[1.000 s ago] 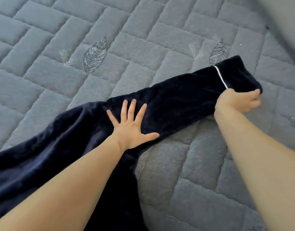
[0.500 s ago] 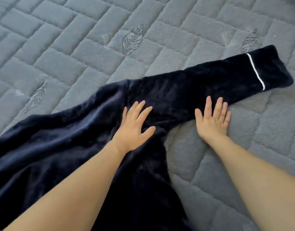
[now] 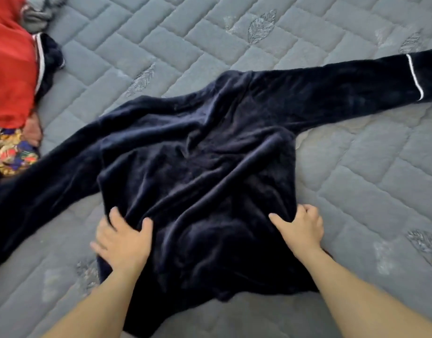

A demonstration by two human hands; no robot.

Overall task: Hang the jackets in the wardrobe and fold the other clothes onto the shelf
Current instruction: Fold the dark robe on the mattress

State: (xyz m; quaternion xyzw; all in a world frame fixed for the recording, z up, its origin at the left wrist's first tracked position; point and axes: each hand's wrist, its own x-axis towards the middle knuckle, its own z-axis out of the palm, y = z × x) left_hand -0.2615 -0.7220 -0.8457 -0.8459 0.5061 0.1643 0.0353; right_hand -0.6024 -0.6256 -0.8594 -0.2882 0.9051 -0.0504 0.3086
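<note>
A dark navy plush top lies spread and wrinkled on the grey quilted mattress. Its right sleeve, with a white piping line near the cuff, stretches to the far right. The other sleeve runs off toward the lower left. My left hand grips the fabric at the left side of the body, thumb on top. At the right side my right hand holds the fabric edge with curled fingers. The near hem lies between my forearms.
A heap of other clothes sits at the far left: a red garment, a grey one, a colourful patterned cloth and a dark piece with white piping.
Both hands left the right sleeve, where they lay flat, and moved to the sides of the top's body, now gripping it. The view shifted left, bringing the clothes heap into sight.
</note>
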